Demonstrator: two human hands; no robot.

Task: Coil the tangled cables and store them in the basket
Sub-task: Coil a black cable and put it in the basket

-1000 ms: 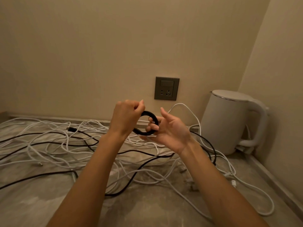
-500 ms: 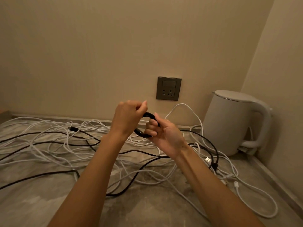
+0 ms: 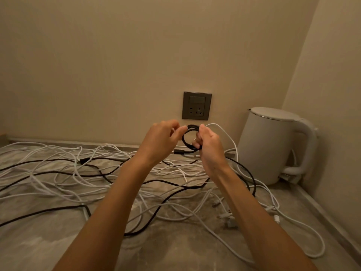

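A small black cable coil (image 3: 189,138) is held up in front of the wall, between both hands. My right hand (image 3: 207,145) grips the coil's right side with curled fingers. My left hand (image 3: 163,138) pinches the coil's left side between thumb and fingertips. The coil's black plug end (image 3: 180,152) sticks out to the left below it. Beneath my arms a tangle of white cables (image 3: 58,173) and black cables (image 3: 160,204) lies spread over the stone counter (image 3: 175,249). No basket is in view.
A white electric kettle (image 3: 273,145) stands in the right corner against the wall. A dark wall socket (image 3: 197,105) sits just above my hands. A white plug (image 3: 227,219) lies on the counter by my right forearm. The wall closes off the back and right.
My right hand has closed from open fingers into a grip round the coil. Both hands have stayed raised, and the plug end now hangs out below the coil.
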